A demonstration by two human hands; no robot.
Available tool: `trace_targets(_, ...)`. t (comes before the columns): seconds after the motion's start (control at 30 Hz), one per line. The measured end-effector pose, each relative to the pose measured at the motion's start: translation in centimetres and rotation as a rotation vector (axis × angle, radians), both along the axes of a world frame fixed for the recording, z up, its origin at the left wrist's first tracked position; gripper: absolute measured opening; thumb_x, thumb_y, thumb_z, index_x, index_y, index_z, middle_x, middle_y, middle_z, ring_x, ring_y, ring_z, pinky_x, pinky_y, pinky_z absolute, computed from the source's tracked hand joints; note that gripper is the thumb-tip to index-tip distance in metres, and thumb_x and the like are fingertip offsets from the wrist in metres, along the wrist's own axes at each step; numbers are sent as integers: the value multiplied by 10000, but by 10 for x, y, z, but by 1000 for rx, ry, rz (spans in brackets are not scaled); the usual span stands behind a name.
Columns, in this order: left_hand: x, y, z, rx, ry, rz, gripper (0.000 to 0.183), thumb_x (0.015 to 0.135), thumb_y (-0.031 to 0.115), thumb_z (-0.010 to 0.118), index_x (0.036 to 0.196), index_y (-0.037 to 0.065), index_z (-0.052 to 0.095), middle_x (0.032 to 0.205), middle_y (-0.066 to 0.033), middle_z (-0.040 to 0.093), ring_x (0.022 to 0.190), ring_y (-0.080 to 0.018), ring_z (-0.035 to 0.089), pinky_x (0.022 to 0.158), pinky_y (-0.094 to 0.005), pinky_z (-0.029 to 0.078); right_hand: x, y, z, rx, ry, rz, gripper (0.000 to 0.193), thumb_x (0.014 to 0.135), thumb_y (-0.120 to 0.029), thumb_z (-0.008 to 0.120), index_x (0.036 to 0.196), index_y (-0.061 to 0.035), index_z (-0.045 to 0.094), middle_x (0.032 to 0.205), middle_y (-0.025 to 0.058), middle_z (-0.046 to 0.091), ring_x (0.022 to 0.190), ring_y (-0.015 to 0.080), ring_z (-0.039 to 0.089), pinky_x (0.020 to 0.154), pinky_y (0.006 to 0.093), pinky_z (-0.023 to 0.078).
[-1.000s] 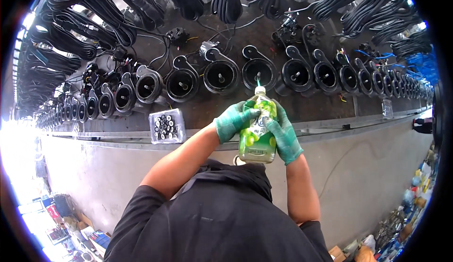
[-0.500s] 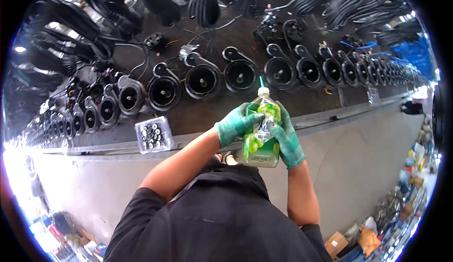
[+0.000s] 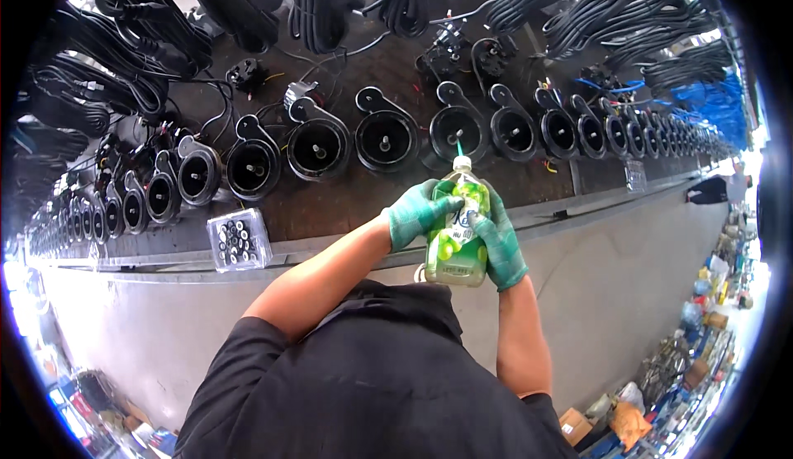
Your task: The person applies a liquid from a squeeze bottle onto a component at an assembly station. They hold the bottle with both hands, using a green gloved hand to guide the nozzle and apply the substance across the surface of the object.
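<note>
We hold the green-labelled bottle (image 3: 459, 240) between our left hand (image 3: 420, 214) and right hand (image 3: 500, 246), its thin tip (image 3: 460, 148) pointing toward a round black housing (image 3: 444, 128) on the bench (image 3: 339, 203), and uneven squeezing or a wandering tip could send its contents astray.

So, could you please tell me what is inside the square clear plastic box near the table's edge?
Inside the clear plastic box are small, round black-and-white pieces; anything beneath them is covered and cannot be seen.

the left hand (image 3: 415, 214) and right hand (image 3: 502, 247) grip a bottle (image 3: 454, 244); its green nozzle (image 3: 460, 149) overlaps a black housing (image 3: 444, 133)
</note>
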State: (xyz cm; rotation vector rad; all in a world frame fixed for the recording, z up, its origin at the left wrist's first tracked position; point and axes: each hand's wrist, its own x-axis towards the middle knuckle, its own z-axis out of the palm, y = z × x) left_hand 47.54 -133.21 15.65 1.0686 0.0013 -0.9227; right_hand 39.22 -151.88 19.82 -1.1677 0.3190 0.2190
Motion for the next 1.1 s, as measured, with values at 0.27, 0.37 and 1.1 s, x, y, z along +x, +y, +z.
trace_targets(0.27,-19,-39,23,17,-2,64,616,969,344,768,1427,8,529,1240,-75,675,1100,-146,665,959,-334,564,3,-52,9,63,11,163,812,1003,-161,728,1661,-104,256,1505,97,523,1351,188,537,1137,350,467)
trace_targets(0.37,-21,-76,34,44,-16,59,578,981,334,742,1418,8,548,1260,-52,673,1141,-120,641,1008,-314,533,0,-89,12,64,-36,125,807,1008,-138,715,1664,-102,246,1499,98,528,1339,182,542,1131,342,471)
trace_targets(1.1,-16,-169,22,-36,20,113,603,987,318,741,1470,35,515,1291,-53,666,1165,-133,646,1023,-319,533,19,-185,7,19,-34,222,761,1001,-79,664,1656,-76,274,1496,95,522,1322,173,536,1124,342,461)
